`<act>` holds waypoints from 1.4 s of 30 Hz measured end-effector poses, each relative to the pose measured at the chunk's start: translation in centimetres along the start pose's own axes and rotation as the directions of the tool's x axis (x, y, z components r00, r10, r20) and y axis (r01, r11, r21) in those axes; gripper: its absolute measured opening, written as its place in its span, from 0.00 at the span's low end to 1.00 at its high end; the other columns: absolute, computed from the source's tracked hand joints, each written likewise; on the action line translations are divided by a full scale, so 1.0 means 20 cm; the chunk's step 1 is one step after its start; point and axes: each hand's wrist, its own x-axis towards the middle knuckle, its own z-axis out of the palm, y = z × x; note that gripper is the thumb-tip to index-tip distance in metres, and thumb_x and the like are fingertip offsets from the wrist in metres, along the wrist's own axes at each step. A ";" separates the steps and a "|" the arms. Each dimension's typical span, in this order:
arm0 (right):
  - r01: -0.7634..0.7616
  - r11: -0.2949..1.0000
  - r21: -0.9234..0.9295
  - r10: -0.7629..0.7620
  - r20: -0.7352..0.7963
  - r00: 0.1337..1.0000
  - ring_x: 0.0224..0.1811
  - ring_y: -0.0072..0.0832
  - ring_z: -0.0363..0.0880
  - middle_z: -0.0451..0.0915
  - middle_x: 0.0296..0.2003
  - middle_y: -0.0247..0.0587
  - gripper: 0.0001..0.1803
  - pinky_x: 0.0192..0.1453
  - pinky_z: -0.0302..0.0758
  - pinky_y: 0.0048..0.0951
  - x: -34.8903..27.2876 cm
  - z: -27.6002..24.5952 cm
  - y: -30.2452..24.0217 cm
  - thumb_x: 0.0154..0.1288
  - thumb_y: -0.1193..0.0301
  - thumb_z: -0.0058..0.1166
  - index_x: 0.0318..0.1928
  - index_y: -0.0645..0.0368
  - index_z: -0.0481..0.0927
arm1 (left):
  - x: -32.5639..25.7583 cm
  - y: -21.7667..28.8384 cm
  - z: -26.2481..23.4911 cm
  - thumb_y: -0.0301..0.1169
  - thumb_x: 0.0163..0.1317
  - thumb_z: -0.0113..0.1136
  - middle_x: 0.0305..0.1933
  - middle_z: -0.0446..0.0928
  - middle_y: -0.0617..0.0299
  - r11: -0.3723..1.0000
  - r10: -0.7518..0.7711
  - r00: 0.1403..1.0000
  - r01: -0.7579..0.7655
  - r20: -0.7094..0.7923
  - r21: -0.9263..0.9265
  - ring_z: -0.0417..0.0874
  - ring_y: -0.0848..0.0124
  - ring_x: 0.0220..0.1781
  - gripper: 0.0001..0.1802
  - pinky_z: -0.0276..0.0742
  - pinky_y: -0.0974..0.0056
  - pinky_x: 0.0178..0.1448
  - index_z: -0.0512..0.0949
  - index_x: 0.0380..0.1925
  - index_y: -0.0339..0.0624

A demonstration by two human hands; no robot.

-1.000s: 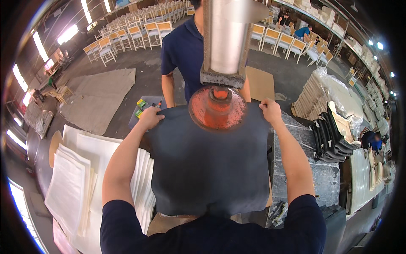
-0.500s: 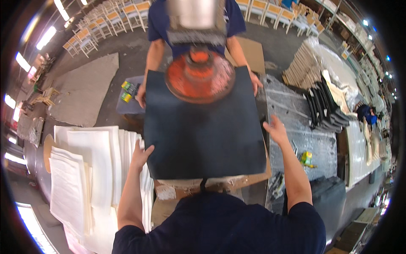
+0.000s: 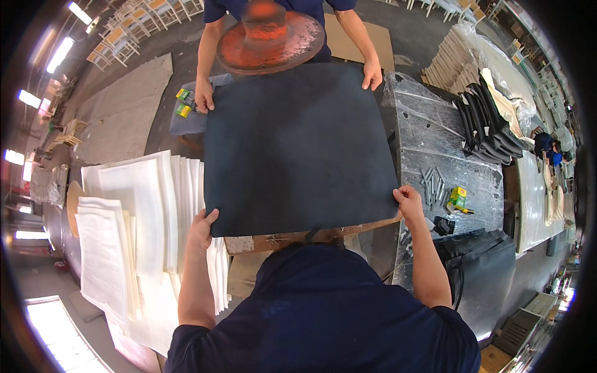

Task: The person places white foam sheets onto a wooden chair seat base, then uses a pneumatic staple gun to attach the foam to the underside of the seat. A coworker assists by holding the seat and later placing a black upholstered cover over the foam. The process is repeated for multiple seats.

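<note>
A large black leather-like sheet lies spread out in front of me under a round, worn red press head. My left hand pinches the sheet's near left corner between thumb and fingers. At the near right corner, my right hand grips the edge the same way. Across from me a co-worker holds the far side, with one hand at the far left corner and the other hand at the far right. Beneath the sheet's near edge shows a brown board; most of it is hidden.
To my left stands a pile of white padded sheets. On my right, a plastic-covered table bears metal rods, a yellow-green box and folded black covers. More black sheets lie nearer me.
My right hand has come down from beside the sheet and closed on its near right corner. My left hand now pinches the left corner. The view has shifted, and the sheet looks flatter.
</note>
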 end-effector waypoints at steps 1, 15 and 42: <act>-0.006 1.000 0.004 0.006 -0.020 1.000 0.32 0.15 0.68 0.74 0.29 0.22 0.10 0.38 0.67 0.26 0.00 -0.01 0.01 0.76 0.70 0.71 0.37 0.59 0.83 | -0.01 -0.01 0.01 0.31 0.78 0.70 0.60 0.88 0.52 1.000 0.002 1.000 -0.002 0.011 -0.014 0.90 0.63 0.60 0.22 0.85 0.58 0.69 0.79 0.64 0.30; 0.043 0.998 -0.054 -0.048 -0.103 0.993 0.35 0.18 0.73 0.80 0.32 0.27 0.09 0.41 0.70 0.27 0.11 0.04 0.00 0.78 0.68 0.69 0.41 0.61 0.86 | -0.09 -0.20 0.07 0.28 0.79 0.67 0.63 0.87 0.52 0.992 -0.016 0.999 0.020 0.033 -0.122 0.88 0.62 0.63 0.17 0.85 0.55 0.69 0.80 0.62 0.32; 0.107 0.994 0.027 -0.108 0.040 0.993 0.23 0.20 0.74 0.78 0.26 0.30 0.10 0.23 0.68 0.29 0.19 -0.03 0.02 0.81 0.64 0.66 0.43 0.58 0.85 | -0.22 -0.55 0.31 0.34 0.84 0.61 0.55 0.87 0.60 0.766 -0.060 0.957 -0.139 -0.285 -0.628 0.89 0.59 0.56 0.10 0.85 0.43 0.65 0.79 0.60 0.48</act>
